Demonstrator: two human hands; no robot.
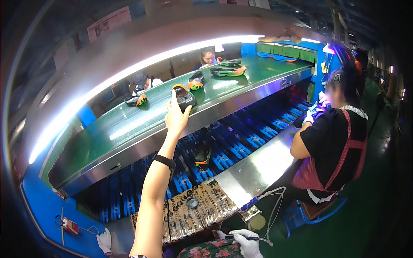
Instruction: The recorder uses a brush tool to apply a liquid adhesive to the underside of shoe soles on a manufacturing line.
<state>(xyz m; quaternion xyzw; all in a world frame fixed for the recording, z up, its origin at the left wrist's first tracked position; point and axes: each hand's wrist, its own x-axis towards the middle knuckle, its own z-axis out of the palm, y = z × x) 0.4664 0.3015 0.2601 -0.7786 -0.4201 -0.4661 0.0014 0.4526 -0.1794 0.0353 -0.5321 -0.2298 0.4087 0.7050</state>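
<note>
My bare left hand (175, 120), a dark band on its wrist, reaches up to the green conveyor belt (146, 114). Its fingers and thumb close around the near end of a black shoe sole (185, 99) with an orange end. Low in the head view, my right hand (248, 246) wears a white glove and is closed on a thin dark pen-like tool (235, 237). A pale tube or cord (275, 210) runs close to that hand. Several more soles lie on the belt, among them a black one with orange and green (196, 81) just beyond my left hand.
A cardboard-covered ledge (202, 210) holds a small round dish (192, 202). Below the belt, a black sole (202, 155) sits among blue racks (238, 148). At right a co-worker (333, 137) sits on a blue stool; others are beyond the belt. A loose white glove (104, 241) hangs lower left.
</note>
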